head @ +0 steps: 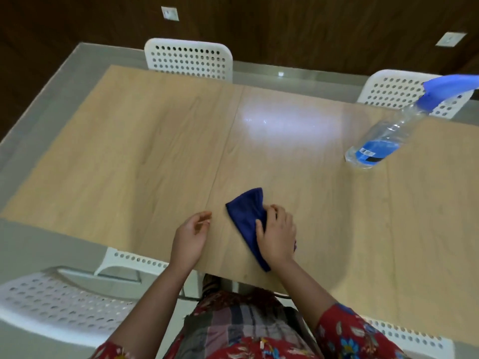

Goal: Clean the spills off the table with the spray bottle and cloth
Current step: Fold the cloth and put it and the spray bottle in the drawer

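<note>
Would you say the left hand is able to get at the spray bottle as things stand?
Probably not comfortably. The left hand holds nothing, but the spray bottle stands far to the right, and the right hand, on the blue cloth, lies between them, so it would have to cross over.

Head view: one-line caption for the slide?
Right hand holds a blue cloth on the wooden table, left hand open beside it, spray bottle standing far right.

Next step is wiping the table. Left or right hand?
Right. The right hand holds the cloth on the table; the left hand hovers empty beside it.
</note>
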